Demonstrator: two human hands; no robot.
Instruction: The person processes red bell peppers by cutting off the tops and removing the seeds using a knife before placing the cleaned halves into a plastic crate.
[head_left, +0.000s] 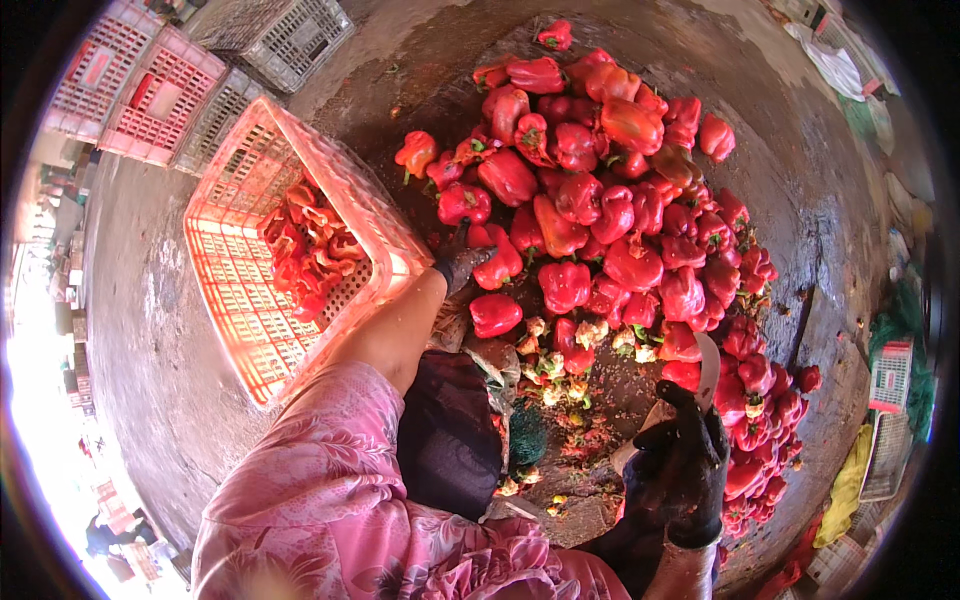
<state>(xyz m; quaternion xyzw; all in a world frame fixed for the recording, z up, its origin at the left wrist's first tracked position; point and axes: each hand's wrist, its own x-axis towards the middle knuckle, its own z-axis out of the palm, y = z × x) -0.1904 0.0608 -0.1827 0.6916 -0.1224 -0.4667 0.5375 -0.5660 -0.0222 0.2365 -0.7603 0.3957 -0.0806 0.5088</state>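
Note:
My left hand (463, 262), in a black glove, reaches past the crate's near corner. Its fingers lie around the left end of a red bell pepper (504, 260) at the edge of a large pile of red bell peppers (592, 202). My right hand (679, 457), also gloved in black, holds a knife (707, 367) with its blade pointing up and away from me. The blade stands out in front of peppers on the right side of the pile. At my left arm, a tilted orange plastic crate (247, 300) holds cut red pepper pieces (311, 247).
Cut-off pepper cores (551, 367) and seeds litter the wet concrete floor (795, 172) before me. Stacked plastic crates (161, 97) stand at the upper left. More crates (891, 379), green netting (904, 322) and a yellow sack (844, 487) line the right side.

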